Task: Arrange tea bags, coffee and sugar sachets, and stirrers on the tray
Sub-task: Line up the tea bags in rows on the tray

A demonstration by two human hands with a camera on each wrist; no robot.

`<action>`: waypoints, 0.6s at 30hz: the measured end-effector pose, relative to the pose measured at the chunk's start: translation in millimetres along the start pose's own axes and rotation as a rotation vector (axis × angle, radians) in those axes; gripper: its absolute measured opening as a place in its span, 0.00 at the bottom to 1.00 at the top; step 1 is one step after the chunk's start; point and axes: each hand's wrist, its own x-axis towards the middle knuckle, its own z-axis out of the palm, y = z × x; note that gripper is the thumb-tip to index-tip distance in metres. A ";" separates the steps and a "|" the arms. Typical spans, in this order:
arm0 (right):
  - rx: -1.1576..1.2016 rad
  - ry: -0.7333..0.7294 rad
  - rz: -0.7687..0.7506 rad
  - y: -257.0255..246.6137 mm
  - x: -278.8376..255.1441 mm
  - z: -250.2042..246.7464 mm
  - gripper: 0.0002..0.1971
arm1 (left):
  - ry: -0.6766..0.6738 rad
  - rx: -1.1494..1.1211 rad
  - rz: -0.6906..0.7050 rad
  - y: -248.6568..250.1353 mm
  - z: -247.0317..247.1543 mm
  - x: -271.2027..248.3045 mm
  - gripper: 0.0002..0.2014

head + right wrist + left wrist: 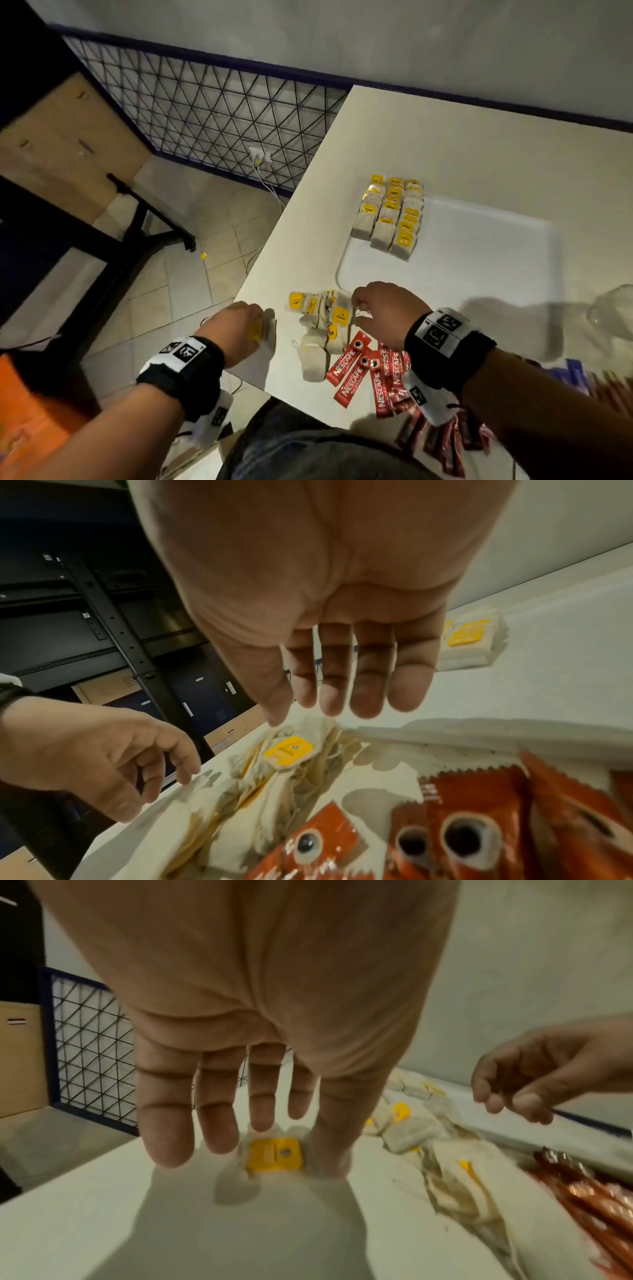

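Head | left hand [239, 323] pinches tea bag [262, 330] at table edge [246, 373] | right hand [380, 313] fingers loose

Blurred glass jar [613, 310], cut by the right edge.

Dim, warm indoor light from above – both hands cast soft shadows on the white table [445, 144]. All 3 views bend strongly at the edges. The wrist pictures are soft, their palms close and blurred – the red sachets [479, 831] smear nearest the lens.
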 end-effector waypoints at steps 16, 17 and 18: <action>0.047 -0.060 0.355 -21.7 15.4 26.8 0.19 | 0.046 -0.295 0.161 57.4 -5.3 55.1 0.22; 0.064 -0.059 0.359 -23.4 15.9 28.6 0.19 | 0.006 -0.246 0.182 61.8 -6.4 57.3 0.26; 0.083 -0.056 0.362 -24.4 16.6 30.6 0.19 | -0.034 -0.176 0.205 65.1 -7.1 59.6 0.28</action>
